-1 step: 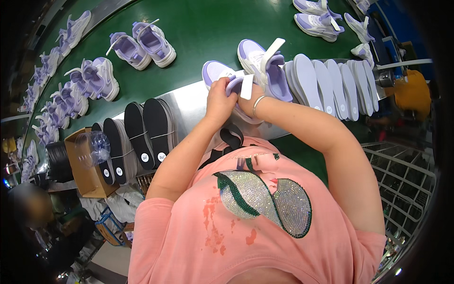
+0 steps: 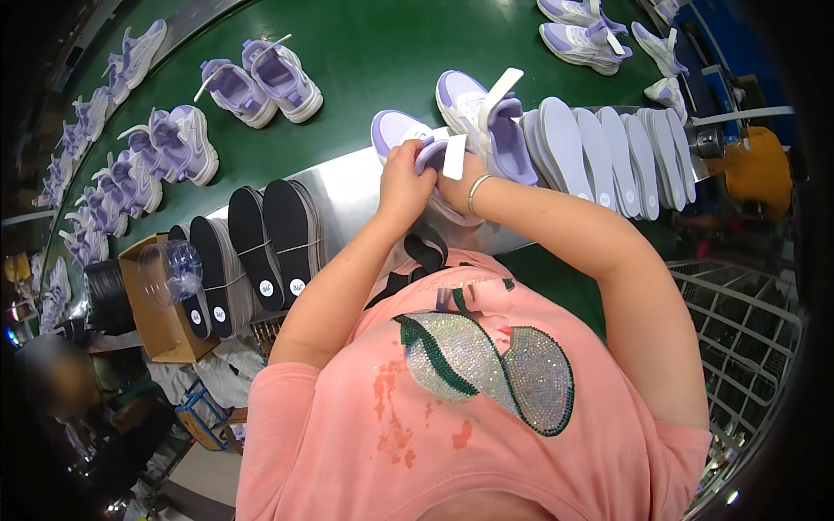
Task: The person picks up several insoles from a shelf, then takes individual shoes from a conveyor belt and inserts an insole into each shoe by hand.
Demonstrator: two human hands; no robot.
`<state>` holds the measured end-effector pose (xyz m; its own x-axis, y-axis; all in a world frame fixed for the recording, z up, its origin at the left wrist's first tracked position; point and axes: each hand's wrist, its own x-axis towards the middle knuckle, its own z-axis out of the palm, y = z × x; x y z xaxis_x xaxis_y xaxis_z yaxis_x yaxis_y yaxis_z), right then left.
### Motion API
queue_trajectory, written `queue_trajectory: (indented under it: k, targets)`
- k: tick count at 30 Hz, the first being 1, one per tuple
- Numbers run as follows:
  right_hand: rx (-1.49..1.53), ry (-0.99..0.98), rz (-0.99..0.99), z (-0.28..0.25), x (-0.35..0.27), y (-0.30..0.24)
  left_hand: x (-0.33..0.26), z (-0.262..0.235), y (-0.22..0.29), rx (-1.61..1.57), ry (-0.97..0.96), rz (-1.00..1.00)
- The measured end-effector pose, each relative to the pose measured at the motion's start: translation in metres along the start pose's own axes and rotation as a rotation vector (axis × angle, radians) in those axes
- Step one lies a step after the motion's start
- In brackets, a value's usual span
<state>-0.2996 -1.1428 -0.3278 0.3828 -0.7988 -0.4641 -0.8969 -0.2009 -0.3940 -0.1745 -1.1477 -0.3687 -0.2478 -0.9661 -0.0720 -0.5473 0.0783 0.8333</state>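
Observation:
A white and lilac sneaker (image 2: pixel 395 130) is between my hands at the metal edge of the bench. My left hand (image 2: pixel 403 187) pinches the collar on its near left side, fingers closed on the padded edge. At the heel opening, my right hand (image 2: pixel 455 193) reaches into the shoe, and its fingers are hidden by the collar and a white tab. A bracelet circles that wrist. Just to the right, a matching sneaker (image 2: pixel 465 95) stands with its white tab raised, apart from my fingers.
Pale lilac insoles (image 2: pixel 563 148) stand in a row at the right. Bundled black insoles (image 2: pixel 291 230) lean at the left, beside a cardboard box (image 2: pixel 165 334) with a clear plastic container (image 2: pixel 178 269). More sneakers (image 2: pixel 282 82) sit on the green surface (image 2: pixel 373 43). A wire rack (image 2: pixel 738 339) is at the lower right.

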Motion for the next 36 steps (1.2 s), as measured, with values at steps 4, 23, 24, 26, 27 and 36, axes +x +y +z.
queue_trajectory:
  k: [4, 23, 24, 26, 27, 36]
  targets:
    - [-0.007, -0.106, 0.027, -0.002, -0.005, 0.002, 0.001, 0.001, 0.004, 0.036, -0.011, -0.044]
    - [0.401, 0.31, -0.143, -0.072, -0.079, 0.022, -0.032, 0.003, -0.016, -0.391, 0.122, -0.081]
    - [0.246, 0.164, -0.151, -0.066, -0.081, 0.018, -0.029, 0.006, -0.018, -0.398, 0.112, -0.075]
    - [-0.054, -0.035, -0.177, -0.039, -0.076, 0.007, -0.022, 0.008, -0.016, -0.306, 0.108, -0.042]
    - [-0.092, 0.007, -0.229, -0.012, -0.068, 0.013, -0.017, 0.006, -0.009, -0.207, 0.11, -0.014]
    - [0.02, -0.197, -0.055, 0.024, -0.031, 0.022, 0.019, 0.019, 0.006, -0.301, 0.078, -0.073]
